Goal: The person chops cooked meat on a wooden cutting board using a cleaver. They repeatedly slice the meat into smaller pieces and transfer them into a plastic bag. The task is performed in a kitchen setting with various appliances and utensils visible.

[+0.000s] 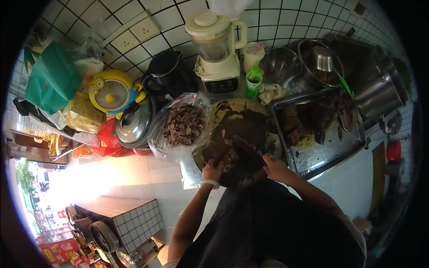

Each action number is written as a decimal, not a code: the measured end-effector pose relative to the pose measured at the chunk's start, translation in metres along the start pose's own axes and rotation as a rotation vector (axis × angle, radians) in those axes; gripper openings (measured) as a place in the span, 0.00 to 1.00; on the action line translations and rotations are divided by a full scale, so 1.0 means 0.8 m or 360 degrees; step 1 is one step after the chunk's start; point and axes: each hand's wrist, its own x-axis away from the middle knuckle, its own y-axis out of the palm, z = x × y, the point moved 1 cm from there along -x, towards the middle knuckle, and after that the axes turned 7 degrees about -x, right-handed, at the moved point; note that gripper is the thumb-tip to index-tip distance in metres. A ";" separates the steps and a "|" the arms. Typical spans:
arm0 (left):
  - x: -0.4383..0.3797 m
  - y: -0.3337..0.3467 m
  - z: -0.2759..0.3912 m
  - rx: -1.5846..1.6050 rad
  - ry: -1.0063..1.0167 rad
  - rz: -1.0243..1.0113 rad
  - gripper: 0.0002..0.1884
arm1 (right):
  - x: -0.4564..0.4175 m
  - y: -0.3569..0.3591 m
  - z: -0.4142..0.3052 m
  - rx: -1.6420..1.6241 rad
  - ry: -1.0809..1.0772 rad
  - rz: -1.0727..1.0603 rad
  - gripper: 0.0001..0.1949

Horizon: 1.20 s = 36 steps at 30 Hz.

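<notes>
My right hand (277, 168) grips a dark-bladed knife (248, 150), its blade slanting up and left over a round, dark-stained chopping board (258, 115). At the board's lower left, my left hand (212, 170), with a pale bangle at the wrist, has its fingers curled on a piece of dark meat (229, 156) beside the blade. Shadow blurs the meat's outline and where the blade meets it. Left of the board, sliced brown meat (185, 124) lies heaped in a clear plastic bag (157, 142). On the right, a metal tray (315, 162) holds large chunks of cooked meat (320, 115).
Behind the board stand a cream blender (218, 67), a green-capped bottle (254, 82), a crumpled cloth (272, 93) and a black jug (166, 73). A steel pot (378, 88) and a bowl with a green-handled ladle (323, 60) are at right. A yellow fan (110, 90) sits left.
</notes>
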 end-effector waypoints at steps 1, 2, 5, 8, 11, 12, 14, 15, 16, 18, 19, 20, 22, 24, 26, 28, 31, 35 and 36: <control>0.005 -0.010 0.005 -0.0072 -0.0003 0.0010 0.14 | 0.000 0.002 0.002 -0.0008 -0.0011 0.0019 0.17; 0.010 -0.018 0.011 -0.0144 -0.0005 0.0020 0.13 | 0.000 0.003 0.002 -0.0017 -0.0022 0.0039 0.17; 0.003 -0.014 0.008 -0.0162 0.0622 0.0380 0.10 | -0.001 0.007 -0.008 0.0128 -0.0103 0.0014 0.17; -0.013 0.015 0.015 -0.0045 0.1231 0.0549 0.11 | -0.003 0.010 -0.029 0.0246 -0.0244 0.0012 0.18; -0.026 0.046 0.018 -0.0083 0.1348 0.0493 0.13 | -0.007 0.011 -0.032 0.0170 -0.0069 -0.0182 0.17; -0.026 0.049 0.018 -0.0108 0.1315 0.0519 0.13 | -0.005 0.007 -0.035 0.0169 -0.0114 -0.0157 0.17; -0.029 0.051 0.017 -0.0152 0.1266 0.0519 0.14 | 0.007 -0.005 -0.043 0.0166 -0.0203 -0.0109 0.16; -0.030 0.052 0.018 -0.0171 0.1252 0.0486 0.14 | 0.008 -0.006 -0.046 0.0256 -0.0343 -0.0006 0.16; -0.031 0.052 0.018 -0.0190 0.1237 0.0453 0.14 | 0.009 -0.006 -0.049 0.0345 -0.0482 0.0097 0.15; -0.037 0.057 0.016 -0.0268 0.1258 0.0422 0.15 | -0.004 0.003 -0.058 0.0403 -0.0572 0.0159 0.14; -0.038 0.062 0.015 -0.0306 0.1278 0.0396 0.15 | -0.027 0.017 -0.064 0.0373 -0.0508 0.0123 0.13; -0.038 0.066 0.014 -0.0318 0.1227 0.0339 0.15 | -0.045 0.025 -0.067 0.0352 -0.0449 0.0083 0.12; -0.038 0.063 0.008 -0.0374 0.1128 0.0232 0.15 | -0.070 0.029 -0.064 0.0326 -0.0230 -0.0120 0.12; -0.030 0.054 0.008 -0.0346 0.1220 0.0335 0.15 | -0.076 0.005 -0.062 0.0211 -0.0271 -0.0213 0.11; -0.035 0.048 0.015 -0.0318 0.1282 0.0369 0.16 | -0.048 -0.025 -0.059 0.0319 -0.0262 -0.0313 0.12; -0.033 0.051 0.016 -0.0296 0.1290 0.0257 0.17 | -0.017 -0.018 -0.044 0.0428 -0.0495 -0.0095 0.13; -0.028 0.047 0.025 -0.0406 0.1098 0.0064 0.17 | -0.045 0.006 -0.059 0.0322 -0.0154 -0.0345 0.15; -0.027 0.053 0.003 -0.0379 0.1195 0.0202 0.15 | -0.086 0.002 -0.073 0.0198 -0.0163 -0.0394 0.19; -0.030 0.056 0.001 -0.0363 0.1218 0.0234 0.15 | -0.077 -0.008 -0.063 0.0220 -0.0198 -0.0395 0.19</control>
